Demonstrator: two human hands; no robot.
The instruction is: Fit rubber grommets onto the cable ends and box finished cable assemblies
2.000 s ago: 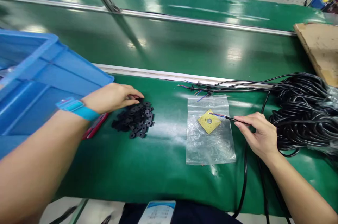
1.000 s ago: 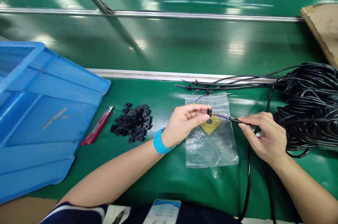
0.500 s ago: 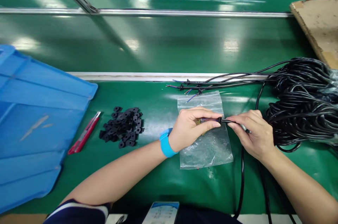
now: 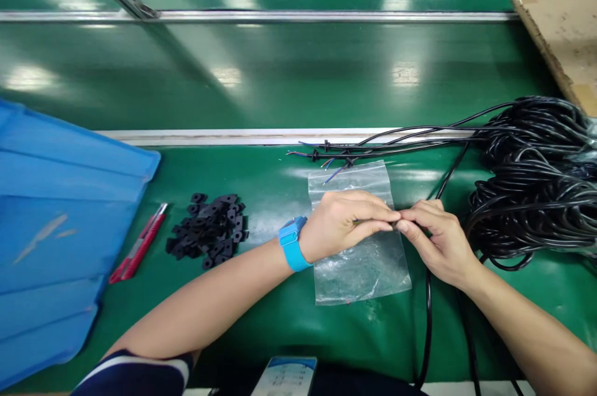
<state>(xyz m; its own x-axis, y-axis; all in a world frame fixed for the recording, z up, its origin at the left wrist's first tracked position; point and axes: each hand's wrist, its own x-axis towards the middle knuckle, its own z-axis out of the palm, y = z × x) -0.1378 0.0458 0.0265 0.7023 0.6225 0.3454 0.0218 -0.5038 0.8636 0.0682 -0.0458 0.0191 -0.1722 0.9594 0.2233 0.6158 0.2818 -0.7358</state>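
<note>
Pinching: the left hand [image 4: 347, 222] and right hand [image 4: 436, 240] meet fingertip to fingertip over the clear plastic bag [image 4: 359, 259], both closed on the end of one black cable [image 4: 428, 321].
Left fingers: thumb and forefinger shut on the cable tip; whatever small piece sits between them is hidden.
Right fingers: closed round the cable just behind the tip, steadying it.
Cable path: it drops from the right hand toward the near edge of the green bench [image 4: 280, 327].
Feel, by my guess: light, limp and rubbery along its length, so a hold close to the end looks the only way to keep the tip from wandering; the fine wires would likely kink if squeezed hard.
Rubber pieces: a loose pile of small black parts [image 4: 208, 231] lies well left of the hands, likely light and easily scattered.
Nearby: a red cutter [image 4: 137, 252] beside the pile, a blue bin [image 4: 60, 234] at far left, a big cable coil [image 4: 532, 191] on the right.
</note>
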